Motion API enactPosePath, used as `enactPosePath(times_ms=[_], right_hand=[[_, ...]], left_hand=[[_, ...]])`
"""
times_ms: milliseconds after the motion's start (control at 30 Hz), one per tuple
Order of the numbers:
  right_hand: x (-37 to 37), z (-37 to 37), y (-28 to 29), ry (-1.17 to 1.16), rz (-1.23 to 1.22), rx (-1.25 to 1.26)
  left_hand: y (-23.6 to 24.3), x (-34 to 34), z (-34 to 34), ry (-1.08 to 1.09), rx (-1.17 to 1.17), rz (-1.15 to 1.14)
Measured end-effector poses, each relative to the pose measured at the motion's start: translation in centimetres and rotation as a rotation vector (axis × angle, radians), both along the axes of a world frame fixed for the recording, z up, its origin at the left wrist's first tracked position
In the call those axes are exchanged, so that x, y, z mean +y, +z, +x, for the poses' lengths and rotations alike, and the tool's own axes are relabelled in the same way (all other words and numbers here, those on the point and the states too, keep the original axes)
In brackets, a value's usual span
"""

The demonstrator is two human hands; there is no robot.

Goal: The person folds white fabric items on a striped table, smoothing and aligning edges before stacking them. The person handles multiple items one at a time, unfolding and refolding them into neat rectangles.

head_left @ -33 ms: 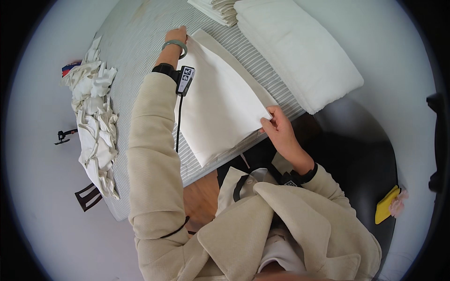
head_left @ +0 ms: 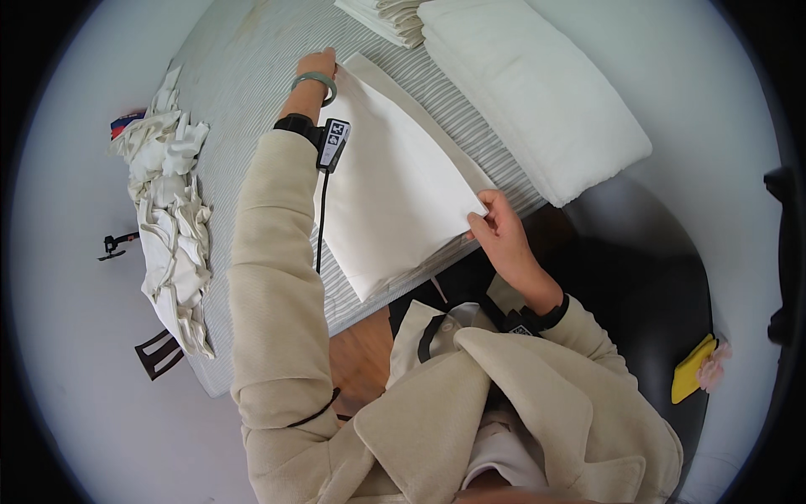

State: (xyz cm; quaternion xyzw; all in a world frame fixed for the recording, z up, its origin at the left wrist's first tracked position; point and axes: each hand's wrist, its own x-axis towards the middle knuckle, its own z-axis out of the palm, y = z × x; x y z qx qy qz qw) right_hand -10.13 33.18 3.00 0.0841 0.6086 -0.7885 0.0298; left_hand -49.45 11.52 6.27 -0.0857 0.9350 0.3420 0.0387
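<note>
A white cloth [head_left: 390, 172], folded to a long flat shape, lies in front of me over the striped table cover [head_left: 252, 50]. At its far left corner my left hand [head_left: 317, 64] has its fingers closed on the cloth; a green bangle circles that wrist. My right hand [head_left: 501, 228] pinches the near right corner between thumb and fingers, close to the table's front edge. A paler beige layer shows along the cloth's right side. Part of the left fingertips is hidden.
A thick white folded stack [head_left: 537, 101] lies to the right, with thinner folded white cloths [head_left: 390, 18] behind it. Crumpled white gloves or cloths [head_left: 172, 218] line the table's left side. A black chair [head_left: 638, 260] with a yellow item [head_left: 693, 370] stands at the right.
</note>
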Motion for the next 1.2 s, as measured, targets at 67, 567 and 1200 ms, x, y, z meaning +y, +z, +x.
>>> enactPosePath(times_ms=[67,567,1200], right_hand=[[0.1,-0.1,-0.2,-0.042,-0.031,-0.005],[1.8,-0.9,-1.3,-0.044,-0.127,-0.121],[2.5,-1.5,-1.8,0.029,-0.166,-0.148]], left_hand=[[-0.7,0.5,-0.5,0.023,-0.023,0.055],[-3.2,3.5,-1.6,0.137,-0.165,0.183],[-1.1,-0.6,12.8,-0.446,0.145,0.089]])
